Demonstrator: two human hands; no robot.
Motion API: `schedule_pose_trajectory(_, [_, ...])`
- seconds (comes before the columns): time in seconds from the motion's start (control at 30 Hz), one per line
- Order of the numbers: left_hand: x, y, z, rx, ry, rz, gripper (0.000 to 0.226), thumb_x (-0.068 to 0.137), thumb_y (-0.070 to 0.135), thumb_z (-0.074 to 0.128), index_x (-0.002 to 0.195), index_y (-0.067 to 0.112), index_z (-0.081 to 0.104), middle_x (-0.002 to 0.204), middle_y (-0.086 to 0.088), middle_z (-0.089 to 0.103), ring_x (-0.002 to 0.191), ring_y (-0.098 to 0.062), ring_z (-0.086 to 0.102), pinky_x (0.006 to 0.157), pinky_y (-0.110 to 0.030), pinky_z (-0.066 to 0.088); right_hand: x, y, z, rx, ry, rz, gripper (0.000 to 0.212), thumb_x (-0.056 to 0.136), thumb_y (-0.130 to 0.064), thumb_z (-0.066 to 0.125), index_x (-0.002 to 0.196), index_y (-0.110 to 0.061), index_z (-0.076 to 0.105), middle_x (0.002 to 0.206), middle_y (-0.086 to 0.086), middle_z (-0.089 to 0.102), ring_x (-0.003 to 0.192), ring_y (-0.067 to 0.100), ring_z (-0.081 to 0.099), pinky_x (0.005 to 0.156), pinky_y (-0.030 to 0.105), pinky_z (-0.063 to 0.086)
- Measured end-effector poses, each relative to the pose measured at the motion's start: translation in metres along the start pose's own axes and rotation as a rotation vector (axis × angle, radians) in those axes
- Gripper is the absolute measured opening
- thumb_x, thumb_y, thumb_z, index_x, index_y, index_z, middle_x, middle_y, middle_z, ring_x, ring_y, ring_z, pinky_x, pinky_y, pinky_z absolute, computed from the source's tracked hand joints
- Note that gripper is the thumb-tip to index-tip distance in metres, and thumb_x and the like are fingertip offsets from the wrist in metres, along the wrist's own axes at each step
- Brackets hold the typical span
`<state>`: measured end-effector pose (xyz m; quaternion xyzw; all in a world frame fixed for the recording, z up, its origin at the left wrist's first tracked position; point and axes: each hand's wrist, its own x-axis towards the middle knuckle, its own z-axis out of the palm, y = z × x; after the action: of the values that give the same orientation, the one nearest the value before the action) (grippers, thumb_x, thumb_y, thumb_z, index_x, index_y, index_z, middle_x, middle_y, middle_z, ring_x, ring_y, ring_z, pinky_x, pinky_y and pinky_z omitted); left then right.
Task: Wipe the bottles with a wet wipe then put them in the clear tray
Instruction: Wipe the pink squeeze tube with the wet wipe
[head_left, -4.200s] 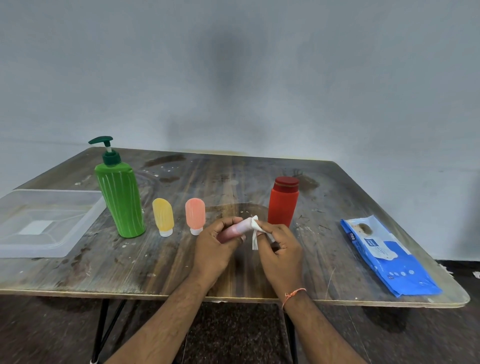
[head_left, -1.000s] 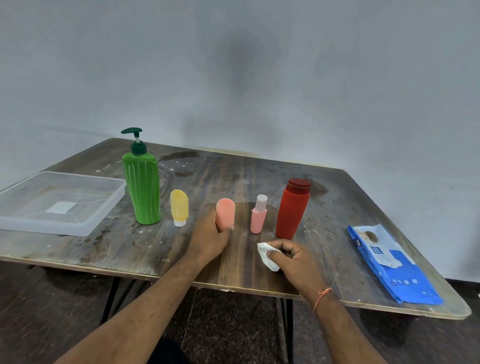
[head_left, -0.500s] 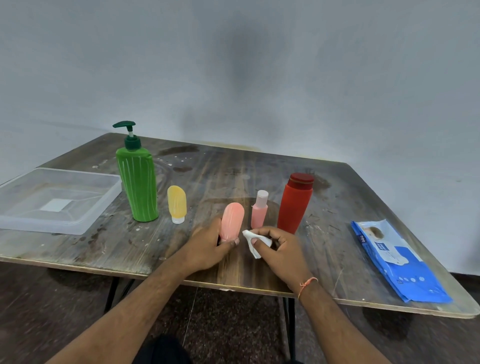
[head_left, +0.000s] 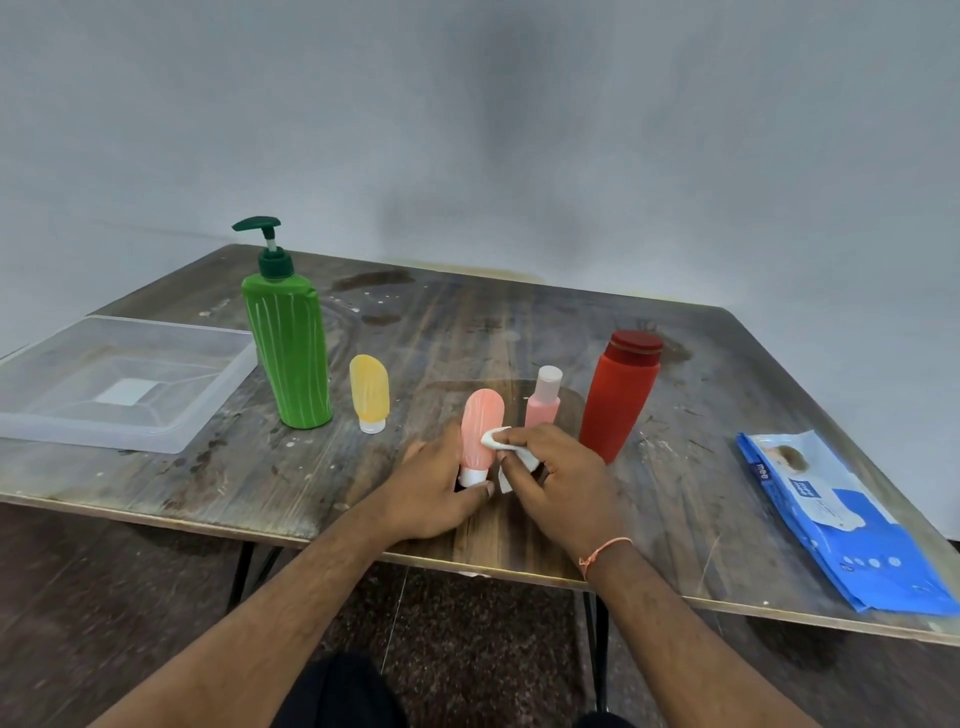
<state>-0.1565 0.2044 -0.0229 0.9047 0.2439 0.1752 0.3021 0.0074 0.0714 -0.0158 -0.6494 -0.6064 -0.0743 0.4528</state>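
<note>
Head view. Your left hand grips the base of the salmon-pink squeeze tube with a white cap, fingers curled round its cap end; the tube stands cap-down, upright, on the worn dark wooden table. Your right hand pinches the crumpled white wet wipe between thumb and fingers and presses it against the right side of the tube.

All positions below refer to the salmon-pink tube:
- Just behind and to its right stands the small pink bottle with a pale cap, upright.
- Further right stands the tall red plastic bottle with a red lid.
- To its left stands the yellow squeeze tube, cap-down.
- Further left stands the tall green pump bottle.
- Far left, at the table edge, lies the clear plastic tray; no bottle is in it.
- Far right lies the blue wet-wipe pack, flat.
</note>
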Motion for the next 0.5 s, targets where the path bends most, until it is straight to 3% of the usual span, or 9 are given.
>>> schedule_pose_trajectory(0.23, [-0.0002, -0.0012, -0.0030, -0.057, -0.029, -0.011, 0.072, 0.079, 0.047, 0.053, 0.144, 0.018, 0.039, 0.107, 0.007, 0.067, 0.103, -0.017, 0.066, 0.097, -0.046, 0.053, -0.0072, -0.0040, 0.0039, -0.052, -0.048, -0.197, 0.023, 0.091, -0.016, 0.079, 0.111, -0.026, 0.083, 0.107, -0.014, 0.078, 0.095, 0.004, 0.073, 0.078, 0.031, 0.060])
schedule_pose_trajectory(0.4, [-0.0046, -0.0015, 0.0003, -0.054, -0.052, 0.045, 0.065, 0.090, 0.058, 0.060, 0.146, 0.030, 0.042, 0.120, 0.017, 0.066, 0.113, -0.008, 0.064, 0.101, -0.041, 0.053, -0.0048, -0.0002, 0.0005, -0.085, 0.151, -0.068, 0.025, 0.095, -0.012, 0.078, 0.117, -0.024, 0.080, 0.113, -0.012, 0.077, 0.103, 0.004, 0.071, 0.087, 0.027, 0.059])
schedule_pose_trajectory(0.5, [-0.0070, 0.0007, 0.0009, -0.073, -0.041, 0.078, 0.063, 0.093, 0.063, 0.058, 0.146, 0.033, 0.041, 0.122, 0.019, 0.066, 0.114, -0.007, 0.064, 0.101, -0.044, 0.054, -0.0040, 0.0016, 0.0003, -0.045, 0.149, -0.029, 0.026, 0.097, -0.011, 0.078, 0.120, -0.022, 0.080, 0.116, -0.011, 0.077, 0.110, 0.004, 0.070, 0.093, 0.029, 0.059])
